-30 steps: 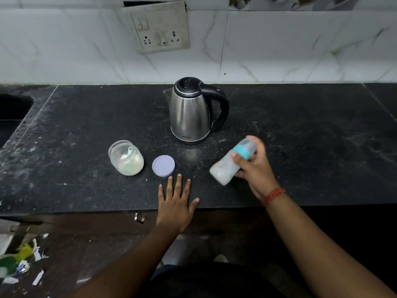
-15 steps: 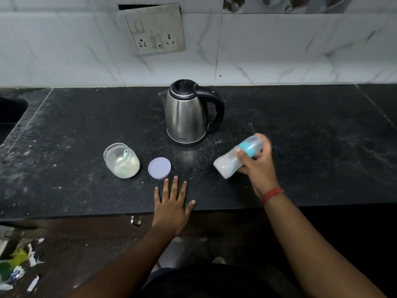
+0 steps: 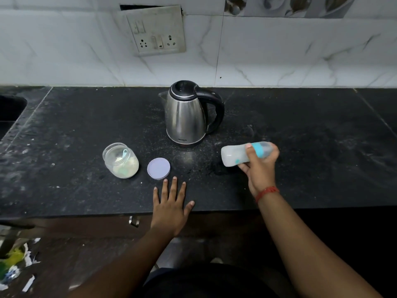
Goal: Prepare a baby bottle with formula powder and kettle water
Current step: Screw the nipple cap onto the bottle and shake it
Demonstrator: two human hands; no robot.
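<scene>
My right hand (image 3: 261, 168) grips a baby bottle (image 3: 235, 155) with a teal collar, held nearly on its side above the black counter, base pointing left; it looks blurred and holds milky liquid. My left hand (image 3: 170, 203) rests flat on the counter's front edge, fingers spread, holding nothing. A steel kettle (image 3: 185, 117) with a black handle stands behind, lid closed. To the left, an open glass jar of formula powder (image 3: 120, 160) holds a teal scoop. Its pale purple lid (image 3: 158, 168) lies flat between the jar and my left hand.
The black stone counter (image 3: 322, 147) runs to a white marble wall with a switch and socket panel (image 3: 158, 31). A sink opening (image 3: 10, 112) sits at far left. Torn paper scraps (image 3: 15, 269) lie on the floor at lower left.
The bottle has tilted from slanting to nearly level in my right hand, its base swinging up and left. My left hand stays flat on the counter.
</scene>
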